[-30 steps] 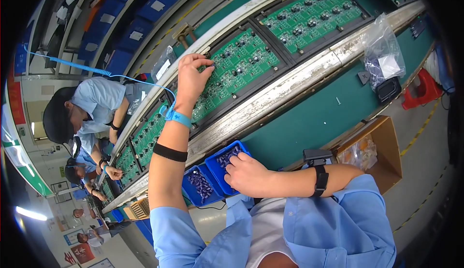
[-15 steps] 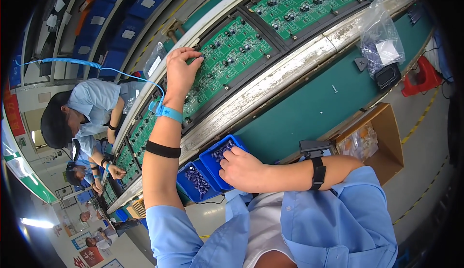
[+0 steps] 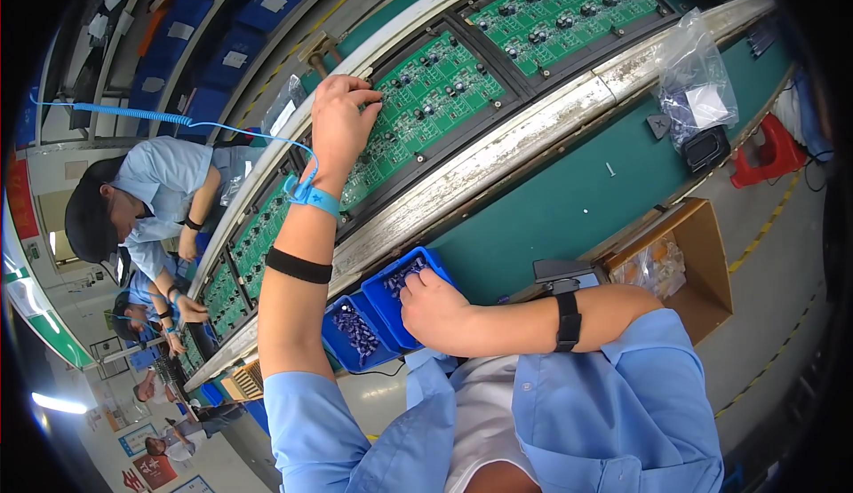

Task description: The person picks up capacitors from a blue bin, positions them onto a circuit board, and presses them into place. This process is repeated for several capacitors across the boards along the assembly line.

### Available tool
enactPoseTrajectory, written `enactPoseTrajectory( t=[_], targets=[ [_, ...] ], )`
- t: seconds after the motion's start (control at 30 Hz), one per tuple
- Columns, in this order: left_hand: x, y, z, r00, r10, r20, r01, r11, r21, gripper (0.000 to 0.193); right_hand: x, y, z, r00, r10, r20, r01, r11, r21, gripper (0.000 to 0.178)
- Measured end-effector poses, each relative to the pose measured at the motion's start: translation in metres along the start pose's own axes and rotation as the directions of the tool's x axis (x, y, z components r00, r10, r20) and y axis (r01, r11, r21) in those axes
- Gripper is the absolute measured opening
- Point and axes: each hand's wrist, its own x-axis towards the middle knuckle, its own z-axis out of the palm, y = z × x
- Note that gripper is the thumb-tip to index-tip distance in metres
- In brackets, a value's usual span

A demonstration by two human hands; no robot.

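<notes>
Left hand [image 3: 340,123]: fingers pinched narrow, tips pressed to green circuit board [image 3: 426,93] in black carrier on conveyor rail [image 3: 498,151]. Right hand [image 3: 435,308]: curled over blue parts bin [image 3: 391,302] at bench edge; grip contents cannot be told.

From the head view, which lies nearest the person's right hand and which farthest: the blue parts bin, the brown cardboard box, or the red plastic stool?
1. Blue parts bin: the right hand reaches into it, at the bench's near edge.
2. Brown cardboard box: off to the right, beyond the elbow.
3. Red plastic stool: farthest, at the upper right.
</notes>
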Motion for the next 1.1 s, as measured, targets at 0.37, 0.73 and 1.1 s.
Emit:
enactPoseTrajectory(
  t=[0.37,0.73,1.1],
  targets=[
    [-0.032,-0.006,-0.038,0.974,-0.013,-0.224,0.009,1.0,-0.02,0.024,0.022,-0.016,-0.009,0.999,-0.044,-0.028,0.047,0.993,0.111,0.016],
    [-0.233,0.101,-0.154,0.95,-0.04,0.309,0.199,0.843,-0.501,0.018,0.054,0.104,-0.092,0.9,0.434,-0.029,-0.072,0.214,0.974,0.013],
    [-0.278,0.151,-0.085,0.938,-0.014,0.345,0.021,1.0,-0.017,0.009,0.051,0.17,-0.1,0.825,0.564,-0.04,-0.244,0.418,0.875,0.017]
  ],
)
